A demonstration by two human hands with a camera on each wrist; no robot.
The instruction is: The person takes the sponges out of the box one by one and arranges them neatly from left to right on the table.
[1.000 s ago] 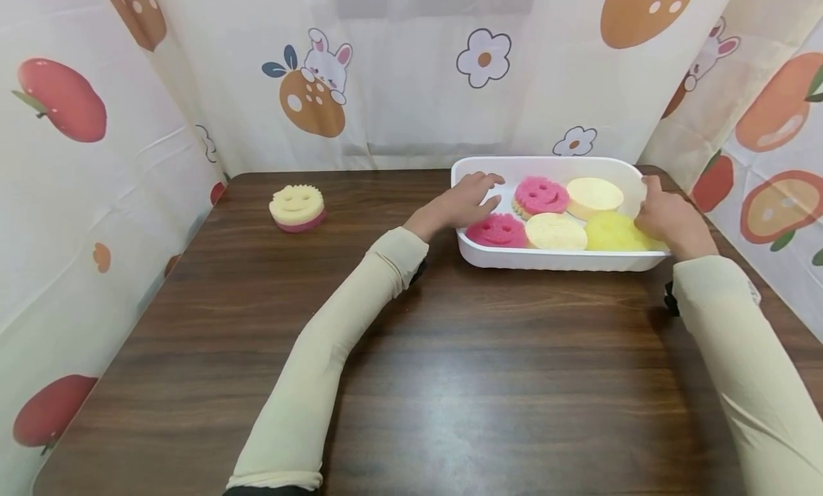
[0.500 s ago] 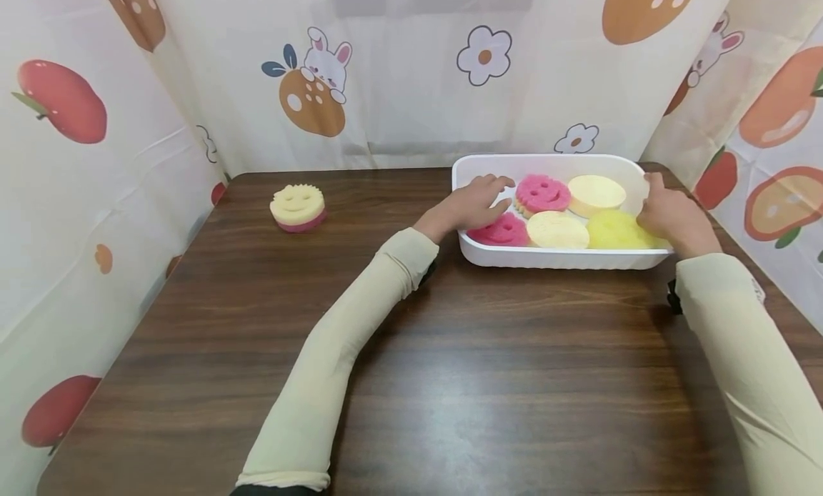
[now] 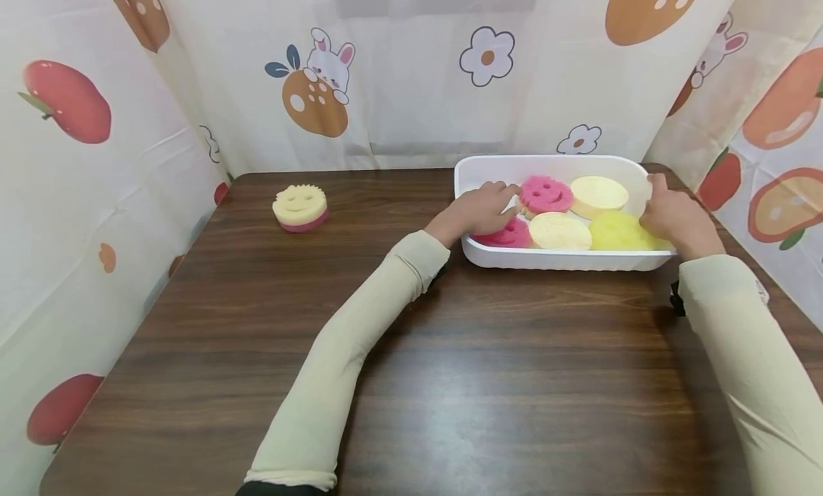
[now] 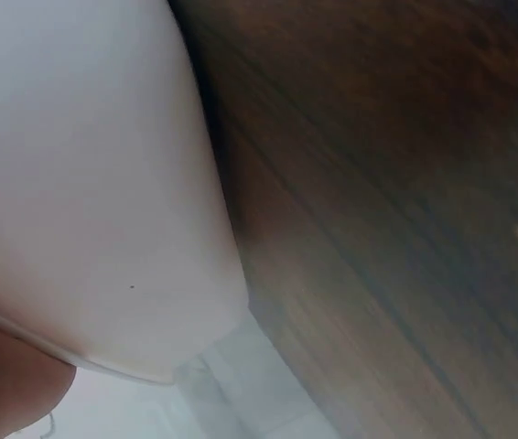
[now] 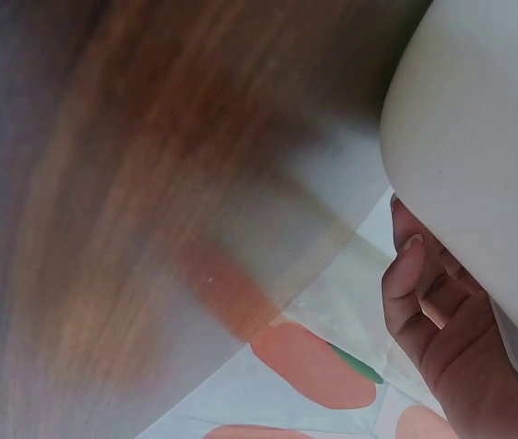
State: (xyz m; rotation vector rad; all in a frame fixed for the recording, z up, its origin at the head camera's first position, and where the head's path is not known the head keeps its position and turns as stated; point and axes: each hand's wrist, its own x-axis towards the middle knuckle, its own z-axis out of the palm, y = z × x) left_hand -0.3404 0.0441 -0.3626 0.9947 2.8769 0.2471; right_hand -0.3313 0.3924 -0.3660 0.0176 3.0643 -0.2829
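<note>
We hold the white tray [image 3: 553,259] at the table's [image 3: 411,353] far right. Our left hand [image 3: 479,209] reaches in, fingers loosely spread over a pink sponge [image 3: 504,234]; our right hand [image 3: 671,214] curls round the tray's end. The sponges look soft and light, so we judge a gentle edge pinch suffices.

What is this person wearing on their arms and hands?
Both arms are covered by snug, pale cream sleeves that end at the wrists, with a rolled hem near the elbow. A dark strap shows at each wrist. The left hand and right hand are bare: no gloves, and no rings that I can make out.
</note>
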